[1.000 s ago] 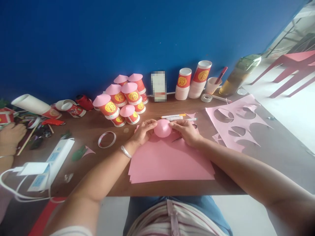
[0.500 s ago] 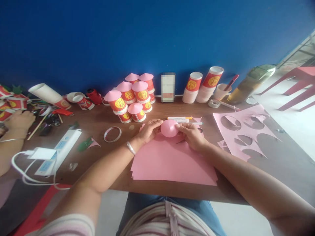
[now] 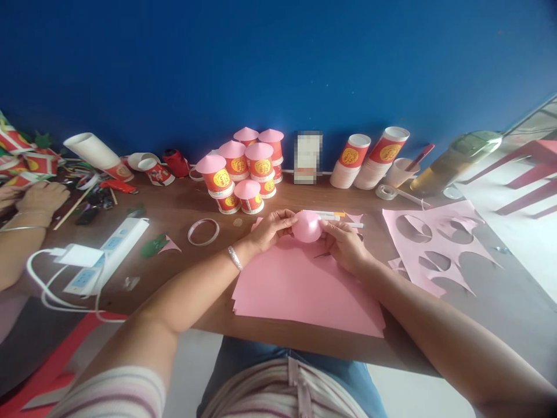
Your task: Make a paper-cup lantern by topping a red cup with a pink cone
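Observation:
A small pink paper cone (image 3: 307, 227) is held above a stack of pink sheets (image 3: 300, 290). My left hand (image 3: 273, 230) pinches its left edge between thumb and fingers. On the right edge, my right hand (image 3: 346, 241) grips it the same way. Part of a dark pair of scissors (image 3: 322, 254) shows under my right hand. Markers (image 3: 324, 215) lie just behind the cone. Further back to the left stand several red and white paper cups (image 3: 250, 197) topped with pink cones.
Stacked cups (image 3: 351, 162), tape (image 3: 386, 192) and a bottle (image 3: 456, 162) stand at the back right. Cut pink paper (image 3: 429, 247) lies right. A tape ring (image 3: 203, 232) and power strip (image 3: 108, 255) lie left. Another person's hands (image 3: 43, 200) are at the far left.
The view has shifted slightly, so most things appear a little further right. Both my hands still hold the cone, which is tilted slightly differently. The other person's second hand has come into view.

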Tool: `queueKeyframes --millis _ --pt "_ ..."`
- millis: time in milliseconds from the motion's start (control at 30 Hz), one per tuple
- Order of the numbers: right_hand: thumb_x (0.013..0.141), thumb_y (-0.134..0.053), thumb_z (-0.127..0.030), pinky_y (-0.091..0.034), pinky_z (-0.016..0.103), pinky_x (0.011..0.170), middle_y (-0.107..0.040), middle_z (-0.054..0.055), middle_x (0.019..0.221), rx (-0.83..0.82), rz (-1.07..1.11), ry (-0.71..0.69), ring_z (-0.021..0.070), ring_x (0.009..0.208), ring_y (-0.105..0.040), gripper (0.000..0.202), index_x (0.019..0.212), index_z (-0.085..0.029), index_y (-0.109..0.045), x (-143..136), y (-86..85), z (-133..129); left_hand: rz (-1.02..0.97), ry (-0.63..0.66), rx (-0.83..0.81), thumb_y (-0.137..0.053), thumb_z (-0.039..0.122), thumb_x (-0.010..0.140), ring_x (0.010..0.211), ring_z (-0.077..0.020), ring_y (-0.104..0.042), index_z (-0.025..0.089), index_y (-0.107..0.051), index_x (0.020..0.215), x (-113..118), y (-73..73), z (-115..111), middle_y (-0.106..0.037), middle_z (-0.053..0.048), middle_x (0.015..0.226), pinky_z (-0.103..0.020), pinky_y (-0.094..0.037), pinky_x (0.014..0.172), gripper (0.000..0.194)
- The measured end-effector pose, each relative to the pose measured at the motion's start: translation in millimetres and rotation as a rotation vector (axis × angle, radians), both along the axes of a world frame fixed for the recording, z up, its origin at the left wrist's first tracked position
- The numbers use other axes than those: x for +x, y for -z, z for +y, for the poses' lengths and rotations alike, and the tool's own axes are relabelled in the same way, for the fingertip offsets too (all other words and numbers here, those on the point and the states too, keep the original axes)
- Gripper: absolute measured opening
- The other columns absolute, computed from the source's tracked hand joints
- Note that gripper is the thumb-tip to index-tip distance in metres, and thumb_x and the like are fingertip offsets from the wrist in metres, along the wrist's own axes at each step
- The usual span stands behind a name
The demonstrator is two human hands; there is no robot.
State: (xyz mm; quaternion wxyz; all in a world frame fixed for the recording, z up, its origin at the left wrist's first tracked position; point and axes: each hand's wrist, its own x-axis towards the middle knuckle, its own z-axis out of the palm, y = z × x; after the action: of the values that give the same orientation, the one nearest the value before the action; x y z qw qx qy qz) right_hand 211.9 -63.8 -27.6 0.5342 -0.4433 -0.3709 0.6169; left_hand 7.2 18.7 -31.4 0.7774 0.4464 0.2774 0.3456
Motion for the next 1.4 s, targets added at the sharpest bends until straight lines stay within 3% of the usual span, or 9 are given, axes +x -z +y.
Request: queueKeyframes --millis 333,667,933,1100,1400 --pt "0.076 -0.086 -0.067 -0.053 0.036 0.075 -0.071 0.005 0.074 -0.011 -0.033 -0.019 0.0244 0.083 -0.069 0.048 0.076 -0.021 -0.071 0 2.4 -2 -0.022 -0.052 -0.063 -0.096 0.037 0.068 0.075 -0.011 -0.062 0.015 -0.068 0.079 1 -4.3 -1 -0.065 0.002 0.079 -0.025 -0.051 0.073 0.038" --pt "0.068 -0.096 -0.052 -0.054 0.036 0.081 -0.079 0.005 0.087 0.029 0.022 -0.102 0.0267 0.096 -0.072 0.04 0.089 -0.021 -0.081 -4 -3.6 -3 0.044 0.02 0.007 -0.095 0.042 0.069 0.071 -0.0099 -0.057 0.016 -0.066 0.077 2 -8.2 -4 -0.062 0.002 0.074 -0.023 -0.045 0.068 0.04" --pt "0.067 -0.095 -0.056 -0.052 0.03 0.061 -0.078 0.007 0.081 -0.057 -0.044 -0.125 0.0241 0.08 -0.072 0.046 0.089 -0.018 -0.081 -3 -1.6 -5 0.064 0.047 0.029 -0.094 0.044 0.069 0.073 -0.0107 -0.057 0.016 -0.065 0.076 2 -9.9 -5 -0.062 0.002 0.075 -0.024 -0.045 0.071 0.041" --pt "0.066 -0.095 -0.056 -0.054 0.029 0.063 -0.079 0.007 0.085 -0.028 -0.036 -0.158 0.0235 0.081 -0.072 0.051 0.096 -0.018 -0.082 -3 -5.7 -5 0.095 0.05 0.046 -0.094 0.046 0.068 0.072 -0.0098 -0.054 0.016 -0.065 0.077 2 -10.0 -5 -0.06 0.003 0.075 -0.023 -0.042 0.069 0.043" --pt "0.071 -0.093 -0.055 -0.051 0.029 0.063 -0.074 0.004 0.075 -0.04 -0.103 -0.169 0.0166 0.066 -0.063 0.047 0.094 -0.015 -0.081 -2 -4.0 -7 0.113 0.06 0.073 -0.094 0.046 0.068 0.071 -0.0096 -0.054 0.016 -0.067 0.075 0 -12.8 -6 -0.06 0.003 0.074 -0.023 -0.042 0.068 0.041"
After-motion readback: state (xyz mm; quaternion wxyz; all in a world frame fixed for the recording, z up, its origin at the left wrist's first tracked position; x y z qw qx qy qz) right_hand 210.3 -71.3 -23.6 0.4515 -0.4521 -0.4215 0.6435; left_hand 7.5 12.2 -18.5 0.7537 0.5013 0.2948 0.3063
